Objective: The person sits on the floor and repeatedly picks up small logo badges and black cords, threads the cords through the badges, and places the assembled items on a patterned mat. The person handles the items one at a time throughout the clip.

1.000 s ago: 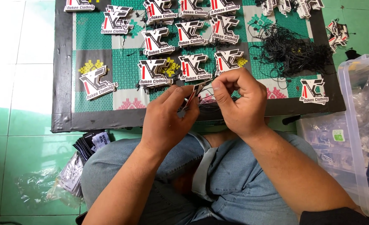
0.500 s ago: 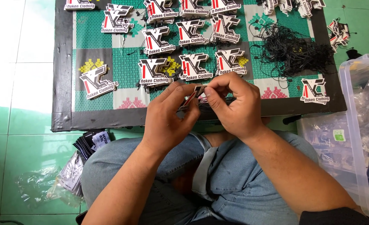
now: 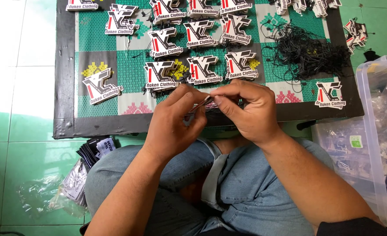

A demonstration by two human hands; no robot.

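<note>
My left hand (image 3: 173,124) and my right hand (image 3: 248,109) meet over the near edge of a green patterned mat (image 3: 114,57), above my crossed legs in jeans. Both pinch one small die-cut cardboard tag (image 3: 204,103) between thumb and fingertips; most of it is hidden by my fingers. Small stacks of matching black, white and red tags (image 3: 204,70) lie in rows on the mat. A tangle of thin black strings (image 3: 309,52) lies on the mat to the right, beyond my right hand.
A clear plastic bin (image 3: 379,135) with bagged items stands at my right. Black labels (image 3: 98,148) and crumpled clear bags (image 3: 55,196) lie on the green tiled floor by my left knee. A single tag (image 3: 329,95) sits at the mat's near right corner.
Both hands have stayed together on the tag, with only small finger shifts. The mat and the stacks have not moved.
</note>
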